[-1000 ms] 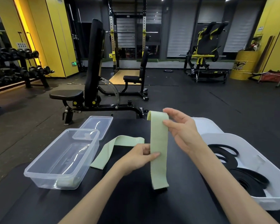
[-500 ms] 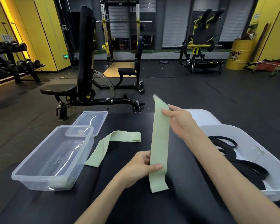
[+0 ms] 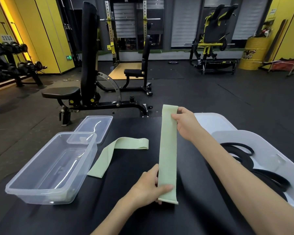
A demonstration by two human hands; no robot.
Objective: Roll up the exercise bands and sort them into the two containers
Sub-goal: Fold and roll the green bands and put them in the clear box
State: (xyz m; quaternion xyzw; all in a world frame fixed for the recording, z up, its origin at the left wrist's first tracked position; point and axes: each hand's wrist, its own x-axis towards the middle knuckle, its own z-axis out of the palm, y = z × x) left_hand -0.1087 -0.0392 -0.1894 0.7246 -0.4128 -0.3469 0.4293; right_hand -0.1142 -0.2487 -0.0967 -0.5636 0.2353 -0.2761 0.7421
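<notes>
- My right hand (image 3: 185,123) pinches the top end of the green band (image 3: 168,150).
- My left hand (image 3: 147,189) pinches its bottom end, so the band runs straight between my fingers.
- A second green band (image 3: 120,151) lies on the black table (image 3: 143,129), left of my fingers.
- Further left stands a clear box (image 3: 85,163).
- Right of my right arm is a white bin (image 3: 261,138) with black bands (image 3: 243,160) inside.
</notes>
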